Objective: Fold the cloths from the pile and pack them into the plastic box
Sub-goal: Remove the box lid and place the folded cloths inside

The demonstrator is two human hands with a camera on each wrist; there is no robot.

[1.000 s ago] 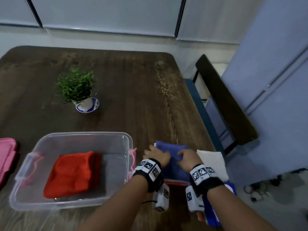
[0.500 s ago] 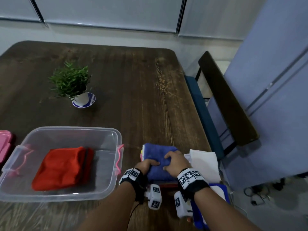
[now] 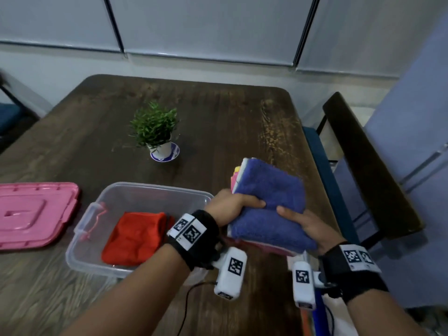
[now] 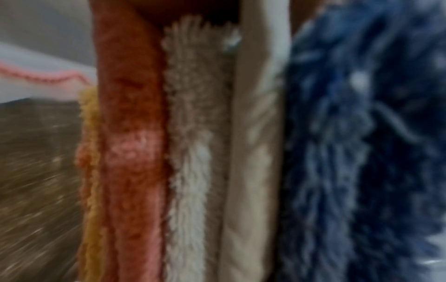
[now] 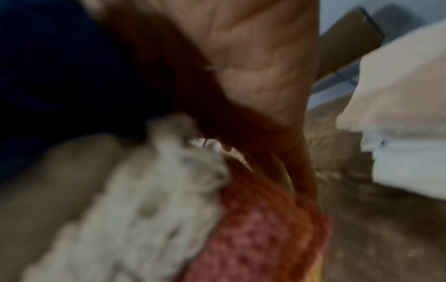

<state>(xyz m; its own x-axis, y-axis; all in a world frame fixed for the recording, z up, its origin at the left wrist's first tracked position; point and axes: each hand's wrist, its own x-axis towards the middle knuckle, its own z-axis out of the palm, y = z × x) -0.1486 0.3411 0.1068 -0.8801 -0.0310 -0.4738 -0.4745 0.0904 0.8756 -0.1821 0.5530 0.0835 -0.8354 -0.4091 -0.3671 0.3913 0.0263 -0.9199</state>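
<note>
Both hands hold a stack of folded cloths (image 3: 269, 190) in the air, just right of the clear plastic box (image 3: 155, 187). A blue cloth (image 4: 362, 152) is the outer layer, with white (image 4: 253, 152), pink (image 4: 132, 133) and yellow layers beside it. My left hand (image 3: 232, 204) grips the stack's left side, thumb on top. My right hand (image 3: 308, 226) grips its near right corner, with the palm (image 5: 253, 57) against the cloth. A folded red cloth (image 3: 135, 236) lies in the box.
The box's pink lid (image 3: 31, 212) lies on the wooden table (image 3: 218, 122) at the left. A small potted plant (image 3: 155, 129) stands behind the box. A dark chair (image 3: 363, 154) is at the table's right edge. A white cloth (image 5: 405, 114) lies to the right of the hands.
Both hands closed on the stack topped by the blue cloth and lifted it off the table. It now hangs tilted beside the box's right rim.
</note>
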